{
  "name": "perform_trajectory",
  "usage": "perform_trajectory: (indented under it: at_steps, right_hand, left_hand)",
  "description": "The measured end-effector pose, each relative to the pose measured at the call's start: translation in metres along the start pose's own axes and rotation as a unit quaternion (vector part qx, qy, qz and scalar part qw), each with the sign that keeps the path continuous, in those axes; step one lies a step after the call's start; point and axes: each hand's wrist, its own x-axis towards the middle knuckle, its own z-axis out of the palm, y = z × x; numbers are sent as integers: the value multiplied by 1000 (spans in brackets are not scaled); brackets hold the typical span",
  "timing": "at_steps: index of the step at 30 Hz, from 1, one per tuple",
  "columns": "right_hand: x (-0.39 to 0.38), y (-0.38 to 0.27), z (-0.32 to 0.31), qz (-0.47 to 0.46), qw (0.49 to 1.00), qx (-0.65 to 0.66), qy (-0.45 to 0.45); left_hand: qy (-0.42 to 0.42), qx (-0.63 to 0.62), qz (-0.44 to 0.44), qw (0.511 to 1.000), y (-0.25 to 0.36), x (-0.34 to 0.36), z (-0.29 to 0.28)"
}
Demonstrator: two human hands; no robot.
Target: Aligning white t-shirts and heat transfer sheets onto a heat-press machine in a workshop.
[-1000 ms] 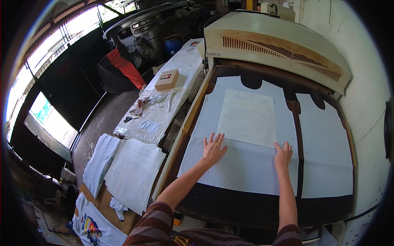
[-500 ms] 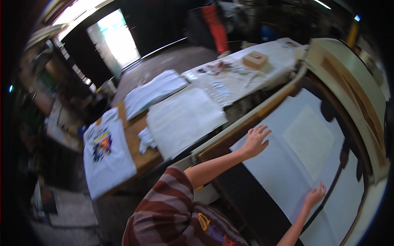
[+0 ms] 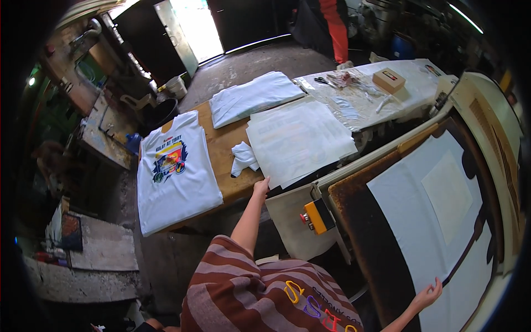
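Observation:
My left hand (image 3: pixel 261 188) is at the near corner of a stack of large pale paper sheets (image 3: pixel 301 141), its fingers closed at the sheets' edge. Faint coloured prints show through the paper. On the right, my right hand (image 3: pixel 427 295) rests with fingers apart near the lower edge of a white cloth (image 3: pixel 406 213), which lies on the dark bed of a raised-lid press (image 3: pixel 368 243). A smaller off-white paper sheet (image 3: pixel 447 196) lies flat on top of this cloth.
A brown table (image 3: pixel 224 160) carries a printed white shirt (image 3: pixel 180 193), folded white fabric (image 3: pixel 254 97) and a crumpled white cloth (image 3: pixel 243 157). Between table and press sits a yellow control box with a red button (image 3: pixel 316 217). A cardboard box (image 3: pixel 388 81) and scissors (image 3: pixel 322 81) lie farther back.
My left hand has moved left from above the press to the paper stack. My right hand stays near the white cloth. The view has turned toward the left.

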Motion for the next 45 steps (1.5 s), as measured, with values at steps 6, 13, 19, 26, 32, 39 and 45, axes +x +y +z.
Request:
perform_trajectory:
  at_steps: [6, 13, 19, 26, 32, 39, 45]
  right_hand:
    - [-16, -79, -25, -28, 989, 114, -92]
    - [-58, -127, -52, 54, 929, 296, -217]
    - [-59, -189, -66, 163, 710, 549, -410]
    - [-10, -163, -113, 217, 403, 781, -425]
    - [4, -5, -149, 311, 476, 811, -140]
    - [7, 132, -210, 347, 592, 725, -53]
    - [4, 176, -211, 243, 781, 554, -158]
  left_hand:
    - [12, -90, 19, 996, 19, 23, 8]
    - [-130, -313, 238, 910, 181, -60, 25]
    - [-414, -310, 445, 731, 228, -310, 38]
    - [-700, -171, 402, 565, 164, -507, 58]
    - [-710, -133, 336, 604, 116, -590, 103]
    - [-658, -27, 289, 695, 58, -607, 111]
    - [-621, 34, 263, 737, 29, -588, 83]
